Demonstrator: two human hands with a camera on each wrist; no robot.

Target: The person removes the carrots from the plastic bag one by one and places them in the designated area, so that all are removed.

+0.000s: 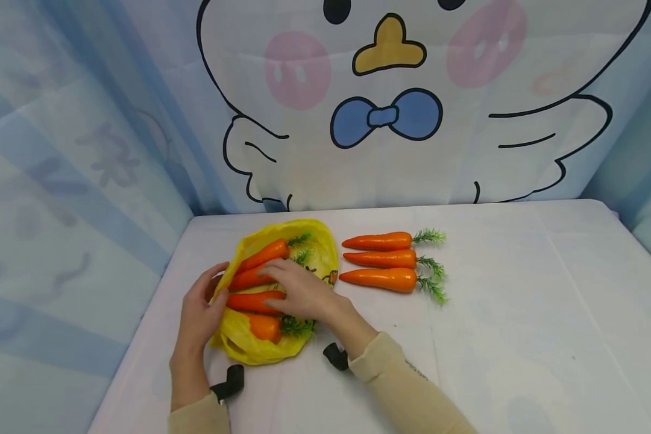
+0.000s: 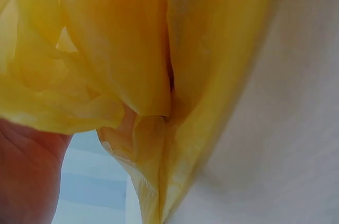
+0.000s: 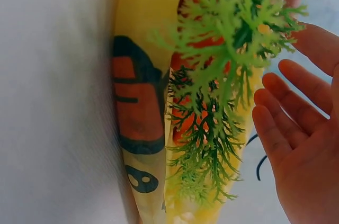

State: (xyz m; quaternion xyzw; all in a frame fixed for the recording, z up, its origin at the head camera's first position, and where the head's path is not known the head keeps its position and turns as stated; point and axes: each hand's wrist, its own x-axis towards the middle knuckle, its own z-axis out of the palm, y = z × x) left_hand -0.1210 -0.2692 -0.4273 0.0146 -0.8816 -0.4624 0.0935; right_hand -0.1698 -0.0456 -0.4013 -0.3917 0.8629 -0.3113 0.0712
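A yellow plastic bag lies spread with its mouth up, and several orange carrots with green tops rest in it. My left hand pinches the bag's left rim, thumb over the edge; the left wrist view shows mostly folded yellow plastic. Over the carrots reaches my right hand, fingers and thumb spread, touching or just above two of them. From the right wrist, its fingers look loosely extended beside the feathery green tops; what the thumb touches is hidden there.
Three more carrots lie in a row right of the bag, tips pointing left. A white cloth covers the table. Behind it hangs a printed curtain. Dark wrist-worn devices sit by both forearms.
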